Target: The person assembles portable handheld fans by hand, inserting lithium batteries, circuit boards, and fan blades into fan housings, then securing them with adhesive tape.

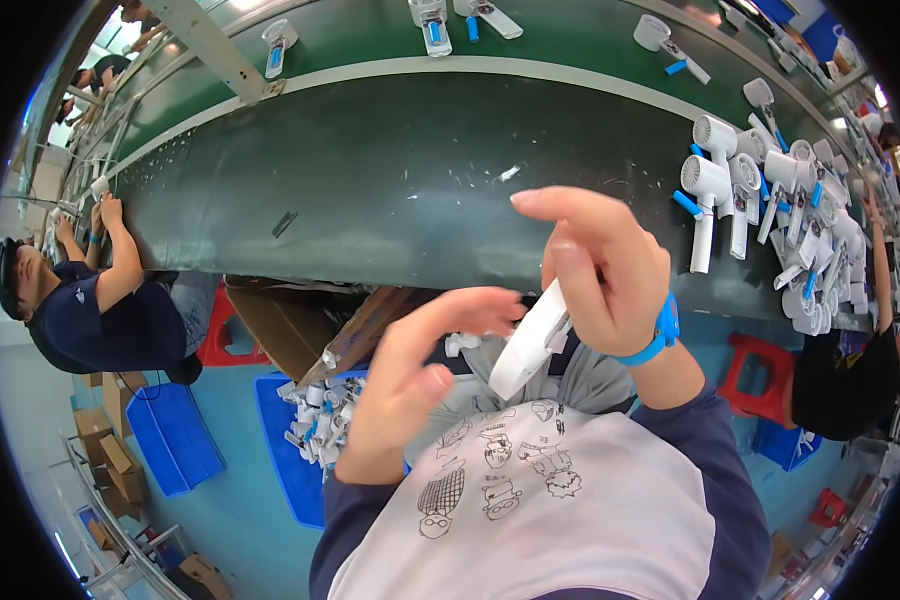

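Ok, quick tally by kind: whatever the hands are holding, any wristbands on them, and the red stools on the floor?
white plastic part, held in the right hand: 1
blue wristband: 1
red stools: 3
Total: 5

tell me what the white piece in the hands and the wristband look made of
White piece: looks like moulded plastic, smooth and slightly glossy, with rounded edges and an even white colour. It sits against the right hand, with the left hand beside it.
Wristband: bright blue, thin and curved snugly round the right wrist, so probably soft rubber or silicone, though flexible plastic is possible.
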The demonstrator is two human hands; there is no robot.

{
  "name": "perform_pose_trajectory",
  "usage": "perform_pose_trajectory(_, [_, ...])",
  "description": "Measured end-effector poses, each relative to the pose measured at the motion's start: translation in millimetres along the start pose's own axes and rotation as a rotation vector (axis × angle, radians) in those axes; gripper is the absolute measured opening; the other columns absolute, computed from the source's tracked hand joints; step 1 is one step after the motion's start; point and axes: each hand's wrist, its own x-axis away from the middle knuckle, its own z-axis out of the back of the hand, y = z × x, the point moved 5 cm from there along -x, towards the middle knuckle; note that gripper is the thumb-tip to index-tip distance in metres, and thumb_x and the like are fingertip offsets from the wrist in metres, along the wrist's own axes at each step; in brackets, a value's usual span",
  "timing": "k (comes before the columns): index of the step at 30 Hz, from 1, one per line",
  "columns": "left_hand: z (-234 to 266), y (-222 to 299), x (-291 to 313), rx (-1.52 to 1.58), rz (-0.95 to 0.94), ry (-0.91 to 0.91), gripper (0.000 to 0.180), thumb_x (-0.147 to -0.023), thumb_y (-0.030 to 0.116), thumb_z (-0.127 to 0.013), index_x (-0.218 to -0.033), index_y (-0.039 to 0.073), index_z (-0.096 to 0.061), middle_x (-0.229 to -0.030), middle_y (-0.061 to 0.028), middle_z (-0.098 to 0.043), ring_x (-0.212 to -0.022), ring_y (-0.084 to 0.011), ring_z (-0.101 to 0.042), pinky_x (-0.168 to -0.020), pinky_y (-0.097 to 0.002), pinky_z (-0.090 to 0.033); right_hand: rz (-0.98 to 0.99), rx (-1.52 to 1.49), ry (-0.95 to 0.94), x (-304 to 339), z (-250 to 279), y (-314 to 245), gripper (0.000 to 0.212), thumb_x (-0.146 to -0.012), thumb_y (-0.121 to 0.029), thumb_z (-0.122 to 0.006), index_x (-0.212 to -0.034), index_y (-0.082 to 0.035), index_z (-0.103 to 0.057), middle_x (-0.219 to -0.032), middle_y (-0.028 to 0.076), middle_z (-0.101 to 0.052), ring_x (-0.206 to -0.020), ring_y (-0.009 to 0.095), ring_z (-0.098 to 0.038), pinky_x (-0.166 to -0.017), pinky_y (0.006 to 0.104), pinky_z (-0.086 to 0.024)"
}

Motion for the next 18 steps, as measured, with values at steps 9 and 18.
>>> perform_pose_trajectory(9, [-36.2, -12.9, -16.9, 0.536, 0.294, -0.674, 0.032, -0.084, 0.015, -0.064, -0.109, -0.002, -0.055, -0.102, -0.0105, -0.063, -0.094, -0.0163, -0.057, -0.081, -0.0314, -0.045, -0.159, -0.095, 0.020, -0.6, -0.8, 8.4, 0.028, -0.090, 0.003, -0.039, -0.114, 0.007, -0.053, -0.054, 0.003, -0.054, -0.045, 0.005, -0.047, -0.043, 0.0197, -0.034])
perform_pose_trajectory(18, [-12.7, 13.5, -30.2, -0.198, 0.182, -0.071, 0.037, -0.082, 0.015, -0.066, -0.112, -0.004, -0.057, -0.099, -0.0153, -0.064, -0.098, -0.0260, -0.060, -0.088, -0.0357, -0.043, 0.029, 0.265, 0.048, -6.2, -7.5, 8.9, 0.028, -0.085, 0.008, -0.049, -0.110, 0.002, -0.060, -0.079, 0.008, -0.066, -0.049, 0.007, -0.048, -0.046, 0.0210, -0.039])
